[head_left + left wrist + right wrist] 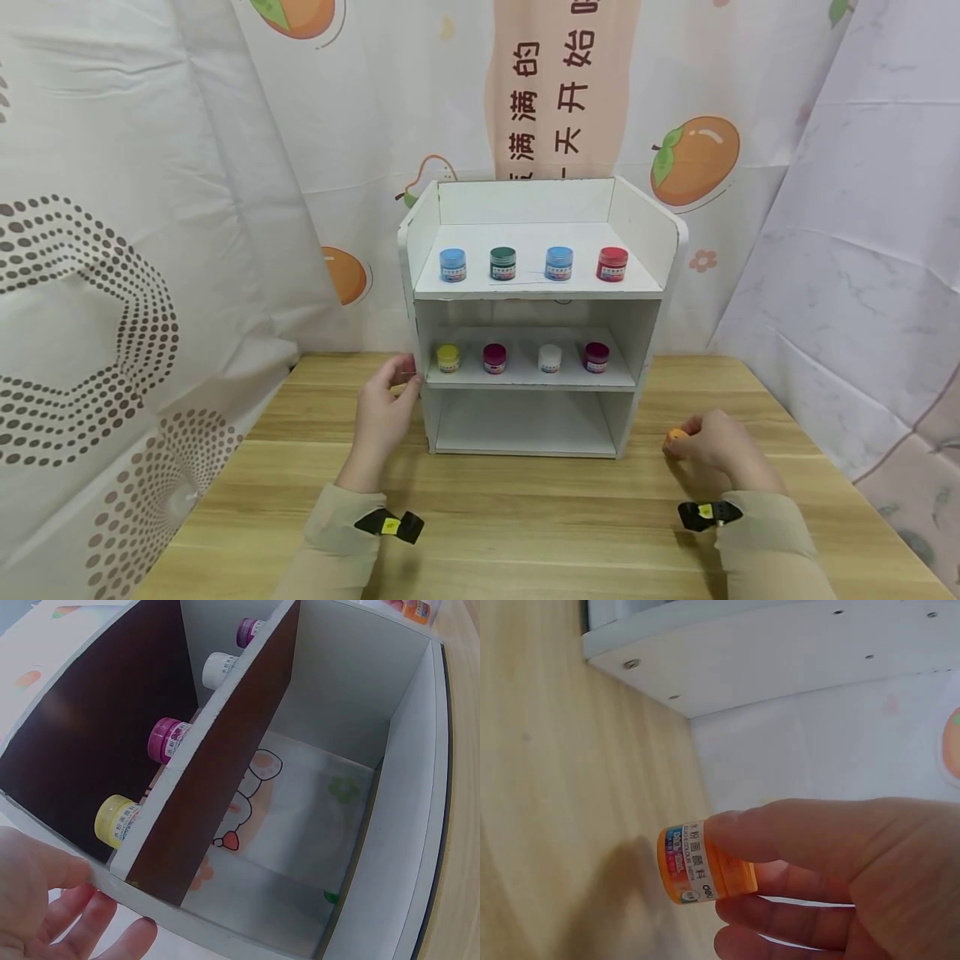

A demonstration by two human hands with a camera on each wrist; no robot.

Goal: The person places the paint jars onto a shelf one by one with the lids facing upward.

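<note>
My left hand (386,404) is at the left side of a small white shelf unit (525,297). In the left wrist view its thumb (64,870) lies at the front edge of the side panel, the other fingers loosely spread along the outer face. Off the shelf's right side, low over the table, my right hand (716,446) holds an orange paint jar (697,862). Thumb and fingers pinch the jar by its lid end; it lies tilted sideways, its printed label showing.
Light blue (453,265), dark green (502,263), another light blue (558,263) and red (612,264) jars stand on the top shelf. Yellow (448,358), magenta (495,358), white (550,358) and purple (596,357) jars fill the middle one. A printed curtain (360,108) hangs behind the wooden table (525,517).
</note>
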